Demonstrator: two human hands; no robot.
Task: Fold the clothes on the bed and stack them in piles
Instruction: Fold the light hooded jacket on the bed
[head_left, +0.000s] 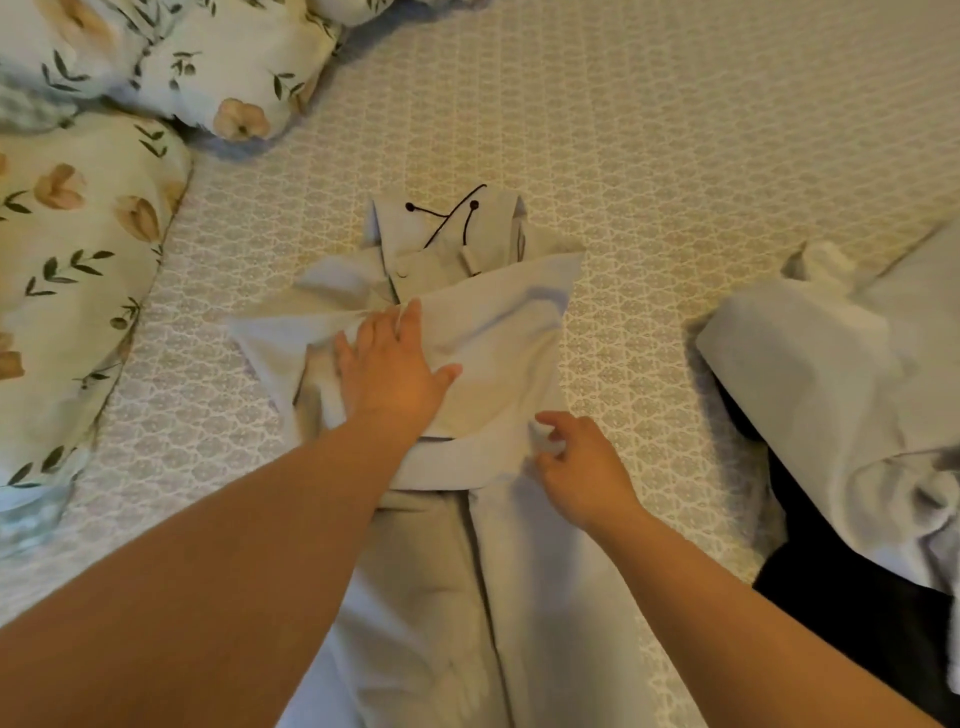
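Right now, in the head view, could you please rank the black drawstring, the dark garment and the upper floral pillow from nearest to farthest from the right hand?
From the right hand:
1. Dark garment, lower right, under the pale pile.
2. Black drawstring, up and left, at the pale garment's collar.
3. Upper floral pillow, far top left.

The first two are fairly close.

Pale grey garment (483, 332) lies lengthwise on bed, sleeves folded across

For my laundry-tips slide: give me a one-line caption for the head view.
Left hand flattens a sleeve across the pale shirt while right hand pinches its edge.
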